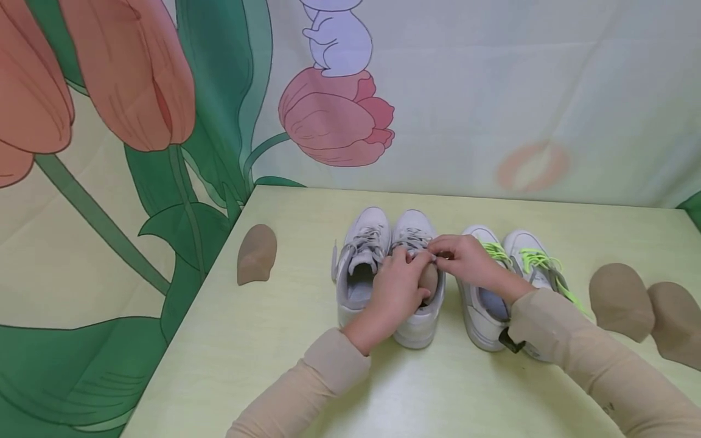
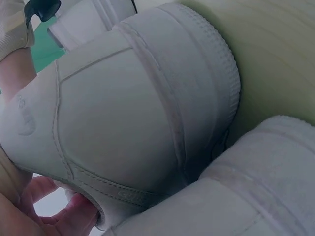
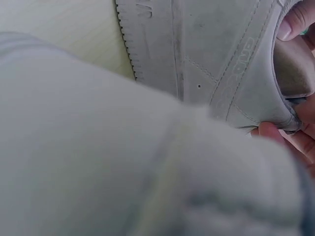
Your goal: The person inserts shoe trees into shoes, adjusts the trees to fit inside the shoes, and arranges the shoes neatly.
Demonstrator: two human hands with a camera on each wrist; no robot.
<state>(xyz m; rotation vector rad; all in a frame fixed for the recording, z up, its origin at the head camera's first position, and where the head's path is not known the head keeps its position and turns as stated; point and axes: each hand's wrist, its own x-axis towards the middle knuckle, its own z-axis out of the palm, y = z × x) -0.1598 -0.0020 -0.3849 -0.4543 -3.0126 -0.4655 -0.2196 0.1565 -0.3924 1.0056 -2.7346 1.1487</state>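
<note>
A pair of white lace-up shoes stands side by side at the table's middle, toes pointing away. In the right one, a white shoe [image 1: 415, 331] with grey laces, a brown half insole [image 1: 429, 281] shows in the opening; its far end is hidden. My left hand [image 1: 395, 286] reaches over this opening, thumb and fingers curled about the insole, as the right wrist view also shows the insole [image 3: 294, 69] between them. From the right, my right hand [image 1: 468, 261] pinches the shoe's edge near the tongue. The left shoe [image 1: 366, 243] is beside my left hand.
Under my right forearm stands another pair of white shoes [image 1: 482, 316] with neon-yellow laces [image 1: 539, 258]. One brown half insole [image 1: 257, 254] lies at the table's left; two more half insoles [image 1: 621, 301] lie at the right. A printed cloth [image 1: 465, 103] hangs behind the table.
</note>
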